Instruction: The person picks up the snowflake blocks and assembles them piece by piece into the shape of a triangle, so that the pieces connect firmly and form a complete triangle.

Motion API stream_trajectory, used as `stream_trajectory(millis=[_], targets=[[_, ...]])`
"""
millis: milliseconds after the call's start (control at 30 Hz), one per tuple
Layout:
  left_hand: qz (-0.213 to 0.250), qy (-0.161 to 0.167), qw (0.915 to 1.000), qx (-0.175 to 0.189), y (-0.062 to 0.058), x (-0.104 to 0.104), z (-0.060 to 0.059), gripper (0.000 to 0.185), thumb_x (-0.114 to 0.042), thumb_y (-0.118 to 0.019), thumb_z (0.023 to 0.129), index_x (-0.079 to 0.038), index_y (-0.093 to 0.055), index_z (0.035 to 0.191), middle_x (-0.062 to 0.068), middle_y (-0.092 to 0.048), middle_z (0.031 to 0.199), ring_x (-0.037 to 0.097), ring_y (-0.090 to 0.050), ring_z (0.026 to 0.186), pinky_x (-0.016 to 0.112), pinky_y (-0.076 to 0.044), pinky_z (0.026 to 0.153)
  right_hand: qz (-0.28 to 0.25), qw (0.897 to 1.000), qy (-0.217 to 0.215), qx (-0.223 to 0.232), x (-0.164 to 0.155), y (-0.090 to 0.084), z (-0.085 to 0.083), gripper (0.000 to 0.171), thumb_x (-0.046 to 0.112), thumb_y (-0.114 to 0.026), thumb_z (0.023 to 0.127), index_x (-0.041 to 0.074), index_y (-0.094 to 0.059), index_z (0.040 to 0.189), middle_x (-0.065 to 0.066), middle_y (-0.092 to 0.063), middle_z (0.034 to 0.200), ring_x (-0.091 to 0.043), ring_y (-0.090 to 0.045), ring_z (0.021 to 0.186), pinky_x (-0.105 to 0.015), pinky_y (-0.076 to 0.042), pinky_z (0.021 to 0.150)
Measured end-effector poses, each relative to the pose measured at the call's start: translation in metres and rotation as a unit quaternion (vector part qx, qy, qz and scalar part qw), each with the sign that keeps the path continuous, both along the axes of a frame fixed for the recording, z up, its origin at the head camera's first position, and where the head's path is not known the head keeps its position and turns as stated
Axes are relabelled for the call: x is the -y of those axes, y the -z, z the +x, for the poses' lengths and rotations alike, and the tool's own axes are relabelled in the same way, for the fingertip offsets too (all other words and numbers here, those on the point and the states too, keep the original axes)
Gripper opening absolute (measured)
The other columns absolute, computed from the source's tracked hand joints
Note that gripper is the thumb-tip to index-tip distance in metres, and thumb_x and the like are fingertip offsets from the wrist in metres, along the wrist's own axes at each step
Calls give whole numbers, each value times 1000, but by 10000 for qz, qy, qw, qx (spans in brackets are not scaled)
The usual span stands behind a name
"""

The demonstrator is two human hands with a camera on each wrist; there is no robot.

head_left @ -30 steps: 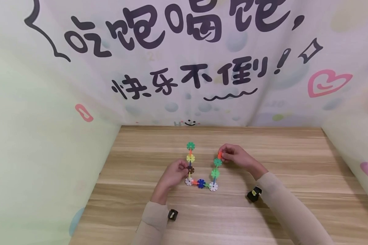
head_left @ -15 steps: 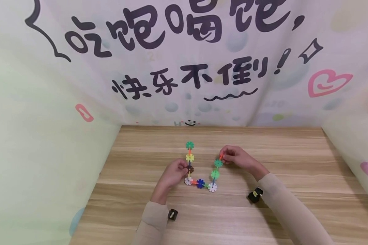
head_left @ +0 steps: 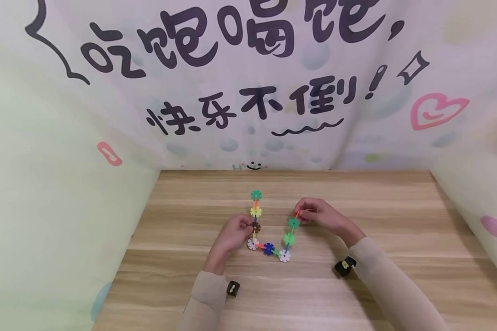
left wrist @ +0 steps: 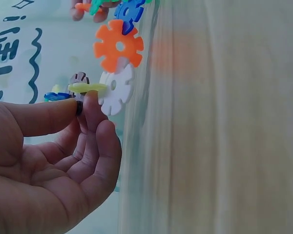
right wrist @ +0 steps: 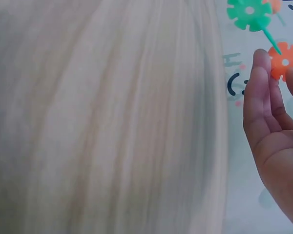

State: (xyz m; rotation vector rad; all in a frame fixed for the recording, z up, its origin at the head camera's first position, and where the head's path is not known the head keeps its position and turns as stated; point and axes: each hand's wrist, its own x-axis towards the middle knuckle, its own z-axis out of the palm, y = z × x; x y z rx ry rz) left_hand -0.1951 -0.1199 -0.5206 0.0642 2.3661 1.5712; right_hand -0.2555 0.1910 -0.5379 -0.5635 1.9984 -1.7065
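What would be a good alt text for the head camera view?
Two hands hold a U-shaped chain of colourful snowflake discs on a wooden table: the left hand pinches its left arm, the right hand its right tip.

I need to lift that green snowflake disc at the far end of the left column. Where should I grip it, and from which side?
Pinch the green disc by its far rim, coming from above and the far side. It appears to lie flat on the table, and its near edge joins the yellow disc, so only the far and side edges are free. The left hand is closest.

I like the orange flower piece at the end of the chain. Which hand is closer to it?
Right. The right hand pinches the orange piece; the left hand holds the chain's other side.
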Motion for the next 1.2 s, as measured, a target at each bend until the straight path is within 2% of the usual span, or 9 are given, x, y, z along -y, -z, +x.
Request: stream_trajectory(millis=[233,467,600,867,1200], targets=[[-195,-105,9997,-74,0,-4,-9,8,-1,-59,97,1,-60,104,9,-65,92,18,-62,82,31,-53,71,-62,9998,94,162,-5,-6,10,15,10,-56,103,-2,-62,109,-22,-60,104,-23,-62,90,-38,-58,82],[80,-212,9997,19,1,-4,-11,6,2,-59,96,3,-59,102,12,-64,93,20,-63,82,32,-55,72,-89,9987,498,-50,-2,-2,13,16,2,-57,101,-3,-58,115,-18,-62,104,-18,-62,90,-35,-58,79],[102,-204,9997,62,2,-4,-11,6,2,-59,96,2,-59,102,12,-64,92,20,-62,82,32,-54,72,-233,9973,697,-20,-1,2,12,16,0,-57,100,-6,-56,115,-20,-65,106,-18,-64,88,-32,-58,77],[-7,-191,9998,59,1,-2,-12,6,0,-59,98,1,-59,103,10,-65,94,20,-61,84,30,-52,70,91,9936,1126,75,1,6,14,13,8,-59,101,-1,-62,110,-16,-63,95,-19,-60,81,-29,-56,71],[-62,-189,9998,44,3,-2,-13,6,-1,-59,98,0,-60,104,10,-65,94,19,-61,84,30,-52,71,41,9965,835,97,2,8,15,28,12,-57,103,-9,-55,121,-16,-65,94,-26,-63,80,-34,-57,70]])
